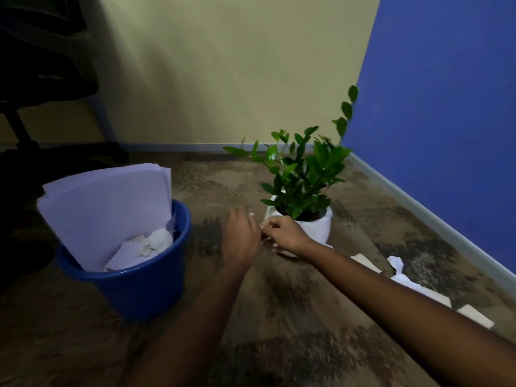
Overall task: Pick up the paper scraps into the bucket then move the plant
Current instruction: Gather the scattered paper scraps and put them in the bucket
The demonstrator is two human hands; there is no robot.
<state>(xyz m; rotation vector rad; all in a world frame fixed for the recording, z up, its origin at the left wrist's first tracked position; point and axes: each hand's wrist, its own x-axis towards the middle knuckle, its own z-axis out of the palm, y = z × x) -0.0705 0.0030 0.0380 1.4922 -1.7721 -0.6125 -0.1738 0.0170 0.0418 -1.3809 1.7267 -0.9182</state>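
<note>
A blue bucket (145,286) stands on the floor at left, with large white sheets and crumpled paper (156,241) inside. A green plant in a white pot (315,227) stands to its right, near the blue wall. My left hand (240,236) and my right hand (284,236) meet just in front of the pot's left side. My right hand's fingers are curled and seem to pinch a small white scrap (265,241); the left hand's fingers are hidden behind its back. More paper scraps (402,272) lie on the floor at right, partly behind my right forearm.
A dark office chair (42,79) stands at the far left behind the bucket. A yellow wall closes the back and a blue wall (446,121) the right. The floor is mottled brown.
</note>
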